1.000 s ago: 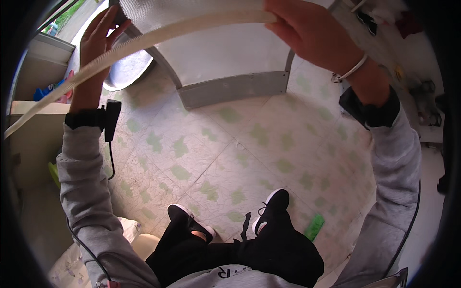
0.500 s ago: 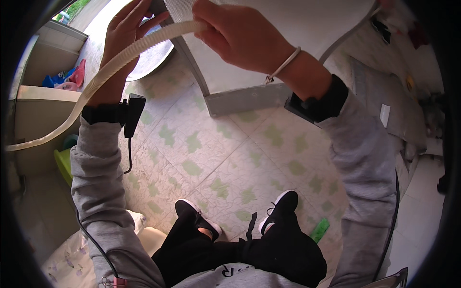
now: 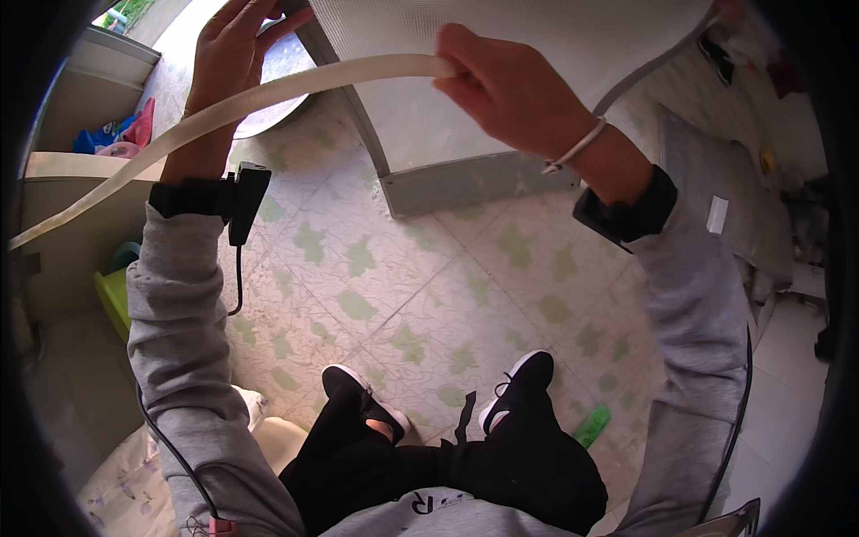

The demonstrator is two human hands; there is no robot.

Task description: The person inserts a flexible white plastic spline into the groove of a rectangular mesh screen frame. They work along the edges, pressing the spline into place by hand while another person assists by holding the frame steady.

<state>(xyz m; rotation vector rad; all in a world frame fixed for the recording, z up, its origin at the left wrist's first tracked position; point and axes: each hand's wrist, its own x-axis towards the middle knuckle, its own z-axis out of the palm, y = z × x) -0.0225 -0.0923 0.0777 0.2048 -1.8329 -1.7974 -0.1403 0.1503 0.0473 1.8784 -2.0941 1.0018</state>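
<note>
Our right hand (image 3: 514, 85) grips a pale, arching hose (image 3: 313, 79) before a grey-edged panel (image 3: 429, 125) over green-blotched floor (image 3: 420, 286); our left hand's (image 3: 231, 61) hold is unclear.

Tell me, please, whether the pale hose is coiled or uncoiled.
Uncoiled where visible: the hose arcs from the right hand without looping.

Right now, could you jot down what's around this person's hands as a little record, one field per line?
Right hand: closed on the pale hose
Left hand: at the left edge of the grey-framed panel; grip unclear, cut off by the picture's top
Hose path: arches leftward across the left wrist
Beyond left wrist: round, shiny basin
Floor: pale, green-patched
Near feet: green item, right of the right shoe
</note>
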